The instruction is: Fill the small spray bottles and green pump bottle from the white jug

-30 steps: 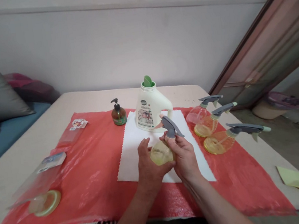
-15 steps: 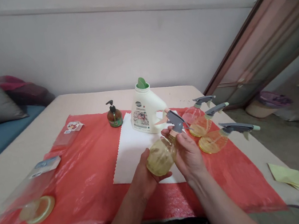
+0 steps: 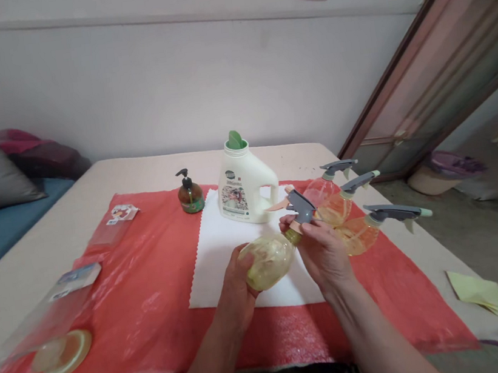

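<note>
A clear yellow spray bottle (image 3: 269,262) is held tilted between both hands above a white sheet (image 3: 212,258). My left hand (image 3: 237,286) grips the round body from the left, with the thumb on top. My right hand (image 3: 324,250) is closed around the neck, just under the grey and pink trigger head (image 3: 301,205). The head points up and to the left. Behind the bottle stands a white jug (image 3: 242,187) with a green piece in its mouth. To the right lie several similar spray bottles, the nearest being an orange one (image 3: 357,237).
A brown pump bottle (image 3: 190,195) stands left of the jug. Red plastic sheeting (image 3: 152,291) covers the table. Clear packets (image 3: 73,280) and a tape roll (image 3: 75,351) lie at the left; yellow sticky notes (image 3: 483,290) lie at the right edge.
The spray bottle has tipped further over, its neck and trigger head shifting right and slightly down. My right hand has moved a little to the right with it.
</note>
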Motion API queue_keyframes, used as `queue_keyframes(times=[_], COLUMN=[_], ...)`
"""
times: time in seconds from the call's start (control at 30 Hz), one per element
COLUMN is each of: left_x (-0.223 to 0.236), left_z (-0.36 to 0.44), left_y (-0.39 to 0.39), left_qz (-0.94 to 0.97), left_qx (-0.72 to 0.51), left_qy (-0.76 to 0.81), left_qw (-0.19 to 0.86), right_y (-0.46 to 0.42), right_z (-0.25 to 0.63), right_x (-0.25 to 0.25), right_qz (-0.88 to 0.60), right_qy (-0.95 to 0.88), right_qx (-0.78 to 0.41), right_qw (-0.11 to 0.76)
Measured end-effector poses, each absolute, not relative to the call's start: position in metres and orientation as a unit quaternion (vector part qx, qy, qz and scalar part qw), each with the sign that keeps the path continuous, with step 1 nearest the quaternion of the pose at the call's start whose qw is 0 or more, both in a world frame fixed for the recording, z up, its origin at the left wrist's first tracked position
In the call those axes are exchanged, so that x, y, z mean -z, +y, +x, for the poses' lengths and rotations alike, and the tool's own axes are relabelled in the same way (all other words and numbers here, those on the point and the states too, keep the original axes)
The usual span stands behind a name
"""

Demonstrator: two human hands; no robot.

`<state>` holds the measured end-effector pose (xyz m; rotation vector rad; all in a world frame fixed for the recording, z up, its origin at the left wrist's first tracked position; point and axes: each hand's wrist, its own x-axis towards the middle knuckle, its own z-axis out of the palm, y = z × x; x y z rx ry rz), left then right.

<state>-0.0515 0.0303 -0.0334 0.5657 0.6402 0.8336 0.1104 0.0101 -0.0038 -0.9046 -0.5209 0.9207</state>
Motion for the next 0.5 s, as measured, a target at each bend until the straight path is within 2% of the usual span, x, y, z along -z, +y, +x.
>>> queue_keyframes(times=[0.1,0.3,0.5], left_x=[0.034,0.033,0.035], left_z=[-0.052,-0.051,-0.053], left_y=[0.03,0.034,0.04], left_qz=[0.269,0.238,0.212], left_qx=[-0.396,-0.378,-0.375], left_qy=[0.303,0.311,0.354], left_qw=[0.824,0.839,0.831], right_y=[0.009,0.011,0.015], right_z=[0.121,0.118,0.101], right_x=[0.002,0.002,0.016], right_qz=[-0.432,-0.371,-0.442], right_qy=[-0.239,-0.203,-0.246], right_qx=[-0.416,-0.378,-0.393], right_qw=[0.764,0.823,0.768])
